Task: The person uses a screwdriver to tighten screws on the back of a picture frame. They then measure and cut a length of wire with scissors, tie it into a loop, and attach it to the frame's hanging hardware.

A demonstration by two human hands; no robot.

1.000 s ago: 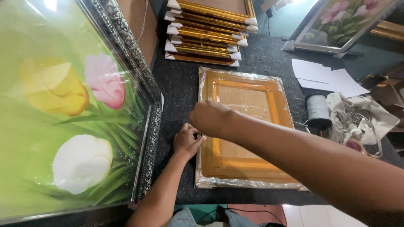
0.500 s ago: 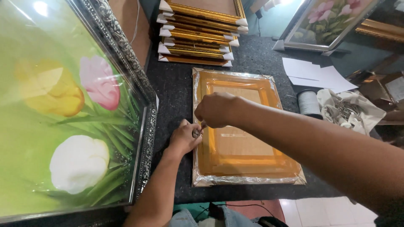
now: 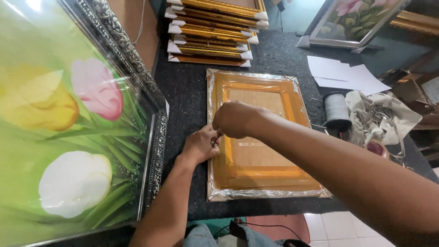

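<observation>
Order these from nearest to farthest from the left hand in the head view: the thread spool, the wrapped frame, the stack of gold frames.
1. Wrapped frame: the left hand rests at its left edge.
2. Thread spool: to the right, past the frame.
3. Stack of gold frames: at the table's far end.

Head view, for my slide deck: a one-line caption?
Both hands, left hand and right hand, meet at the plastic-wrapped gold frame's left edge.

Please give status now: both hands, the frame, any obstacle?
Left hand and right hand meet at left edge of plastic-wrapped golden picture frame. Frame flat on dark table. Nothing blocking.
</observation>
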